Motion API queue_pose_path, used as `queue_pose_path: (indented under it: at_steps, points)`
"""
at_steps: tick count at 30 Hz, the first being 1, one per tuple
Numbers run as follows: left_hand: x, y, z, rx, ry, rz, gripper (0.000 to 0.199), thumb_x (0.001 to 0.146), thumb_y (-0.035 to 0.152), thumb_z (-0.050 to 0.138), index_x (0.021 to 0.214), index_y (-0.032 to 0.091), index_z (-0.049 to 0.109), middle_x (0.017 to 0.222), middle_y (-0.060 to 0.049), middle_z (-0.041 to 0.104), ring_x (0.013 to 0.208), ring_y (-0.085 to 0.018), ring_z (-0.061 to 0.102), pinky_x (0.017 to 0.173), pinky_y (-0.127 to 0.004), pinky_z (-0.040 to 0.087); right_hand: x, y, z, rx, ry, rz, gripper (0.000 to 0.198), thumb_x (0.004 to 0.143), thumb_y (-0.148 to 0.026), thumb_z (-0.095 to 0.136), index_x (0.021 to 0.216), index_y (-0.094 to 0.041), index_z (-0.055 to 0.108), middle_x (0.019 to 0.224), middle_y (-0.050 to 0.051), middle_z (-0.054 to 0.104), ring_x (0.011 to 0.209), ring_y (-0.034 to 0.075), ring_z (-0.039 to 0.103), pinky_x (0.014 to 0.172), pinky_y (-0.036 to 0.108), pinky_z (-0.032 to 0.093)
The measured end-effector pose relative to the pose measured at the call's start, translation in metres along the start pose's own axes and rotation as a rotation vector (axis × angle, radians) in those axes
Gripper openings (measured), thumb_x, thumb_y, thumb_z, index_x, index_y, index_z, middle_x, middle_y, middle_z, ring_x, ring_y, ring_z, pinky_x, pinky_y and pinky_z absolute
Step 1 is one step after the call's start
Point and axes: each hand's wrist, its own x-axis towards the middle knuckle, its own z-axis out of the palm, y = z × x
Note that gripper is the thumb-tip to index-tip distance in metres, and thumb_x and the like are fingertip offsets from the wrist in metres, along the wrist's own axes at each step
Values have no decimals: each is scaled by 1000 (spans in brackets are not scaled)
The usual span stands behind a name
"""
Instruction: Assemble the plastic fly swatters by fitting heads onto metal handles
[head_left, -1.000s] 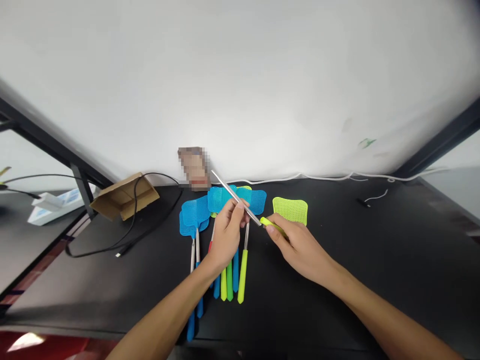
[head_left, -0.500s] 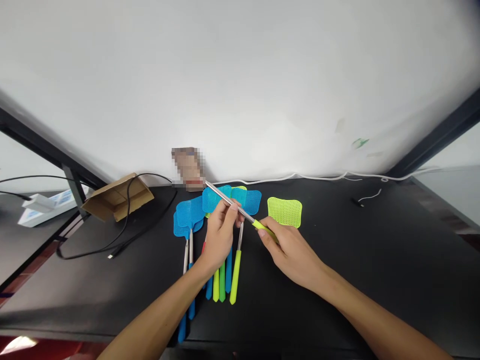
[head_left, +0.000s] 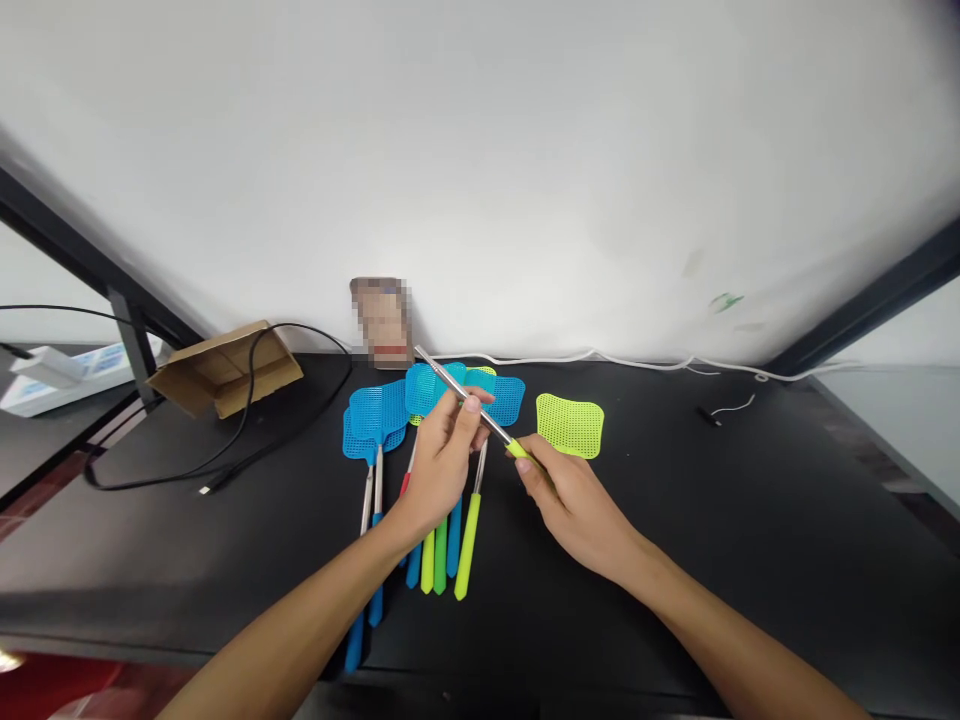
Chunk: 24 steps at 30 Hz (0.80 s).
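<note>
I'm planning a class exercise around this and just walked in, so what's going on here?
A person's left hand holds a metal rod, and the right hand grips a yellow-green handle. The rod's near end meets the handle. Several swatters lie bunched on the black table, partly hidden by the left hand and arm. A yellow-green mesh head lies to the right of the bunch, just beyond the right hand.

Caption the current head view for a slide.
Left hand gripping a metal rod, right hand its yellow-green handle, over a black table with fly swatters.
</note>
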Motion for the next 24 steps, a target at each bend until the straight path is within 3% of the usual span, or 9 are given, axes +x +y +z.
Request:
queue_pose_path:
  at_steps: [6, 10, 18, 24]
  points:
    - [3, -2, -1, -52, 75, -12, 34, 103, 49, 47, 93, 19, 62, 63, 4, 40, 57, -11, 39, 55, -26, 29, -1, 0, 3, -81, 116, 11, 17, 104, -35, 44, 116, -23, 49, 74, -4, 57, 59, 16, 51, 60, 28, 36]
    - [2, -1, 1, -43, 73, -37, 34, 100, 49, 53, 88, 19, 61, 62, 4, 41, 56, -11, 39, 55, -26, 31, -1, 2, 5, -113, 179, 6, 10, 103, -32, 44, 108, -23, 48, 72, -4, 55, 55, 14, 48, 57, 27, 34]
    - [-7, -4, 7, -21, -62, -39, 29, 99, 44, 56, 91, 18, 65, 74, 0, 54, 67, -13, 50, 64, -26, 41, -4, 6, 7, -162, 281, -59, 9, 102, -29, 48, 104, -22, 52, 77, -2, 61, 57, 13, 53, 56, 26, 34]
    - [-4, -8, 10, -213, 3, -116, 22, 97, 42, 60, 101, 20, 63, 90, -2, 59, 72, -13, 53, 71, -27, 46, -3, 6, 5, -187, 294, -73, 9, 103, -28, 49, 105, -22, 55, 78, -2, 63, 61, 14, 57, 59, 27, 37]
